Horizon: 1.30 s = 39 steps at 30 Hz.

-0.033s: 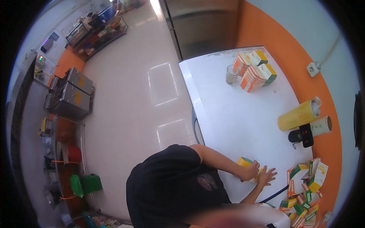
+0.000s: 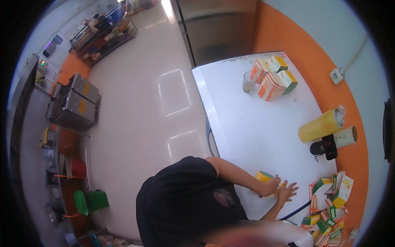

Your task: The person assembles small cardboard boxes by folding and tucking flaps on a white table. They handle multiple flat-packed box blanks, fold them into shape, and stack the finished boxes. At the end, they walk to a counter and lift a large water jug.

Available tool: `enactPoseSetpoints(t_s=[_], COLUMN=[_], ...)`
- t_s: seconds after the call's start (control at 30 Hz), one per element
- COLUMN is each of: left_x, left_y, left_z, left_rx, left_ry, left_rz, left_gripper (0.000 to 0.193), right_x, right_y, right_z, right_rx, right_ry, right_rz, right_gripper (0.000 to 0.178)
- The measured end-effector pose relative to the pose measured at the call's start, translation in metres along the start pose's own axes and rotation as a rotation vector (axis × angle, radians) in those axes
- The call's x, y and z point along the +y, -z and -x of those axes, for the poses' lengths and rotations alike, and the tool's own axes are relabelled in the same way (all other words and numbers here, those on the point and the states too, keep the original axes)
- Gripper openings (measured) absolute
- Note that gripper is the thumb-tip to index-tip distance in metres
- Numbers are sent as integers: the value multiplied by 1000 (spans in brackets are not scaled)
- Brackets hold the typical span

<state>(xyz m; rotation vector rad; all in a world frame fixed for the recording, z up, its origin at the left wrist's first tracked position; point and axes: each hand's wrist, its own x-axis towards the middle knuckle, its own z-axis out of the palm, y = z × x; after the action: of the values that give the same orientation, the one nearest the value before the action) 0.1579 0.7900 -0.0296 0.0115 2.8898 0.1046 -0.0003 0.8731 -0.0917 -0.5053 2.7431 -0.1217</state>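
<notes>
A yellow, white and green folding paper box point(image 2: 264, 176) lies on the white table in front of my body, partly covered by both hands. My left hand point(image 2: 269, 187) bends over it with curled fingers pressed against it. Just to the right, my right hand point(image 2: 287, 192) rests flat with its fingers spread, over the box's near right end. How the box's covered part is folded cannot be seen.
Folded boxes point(image 2: 273, 84) stand in stacks beside a drinking glass point(image 2: 249, 82) at the far end. A loose heap of boxes point(image 2: 329, 210) lies to the right. By the wall are a yellow roll point(image 2: 319, 125) and a black device point(image 2: 329, 147).
</notes>
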Motion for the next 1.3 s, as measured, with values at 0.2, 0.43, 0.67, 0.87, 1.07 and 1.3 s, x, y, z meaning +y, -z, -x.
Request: enactPoseSetpoints(t_s=[0.2,0.43,0.67,0.87,1.07,1.3], left_x=[5,-17,-42,-73,-80,-83], left_y=[-17,-28,27,32,55,75], left_z=[-28,8,-6,-24,6,75], left_rx=[15,191,193,630,788,394], left_ry=[-56,-58,-131,-310,-302,-63], left_rz=[151,356,335,557,692,1942], left_gripper=[80,83,67,44,29,41], right_x=[14,32,107,156,153,127], right_y=[-36,1,69,46,4,114], right_z=[-21,56,178,197,193,218], right_rx=[244,685,817,949,555,439], right_ry=[214,185,-164,-612,-746,96], right_rz=[23,-895,-1332,-552,-333,-948], right_gripper=[60,47,24,38,47,17])
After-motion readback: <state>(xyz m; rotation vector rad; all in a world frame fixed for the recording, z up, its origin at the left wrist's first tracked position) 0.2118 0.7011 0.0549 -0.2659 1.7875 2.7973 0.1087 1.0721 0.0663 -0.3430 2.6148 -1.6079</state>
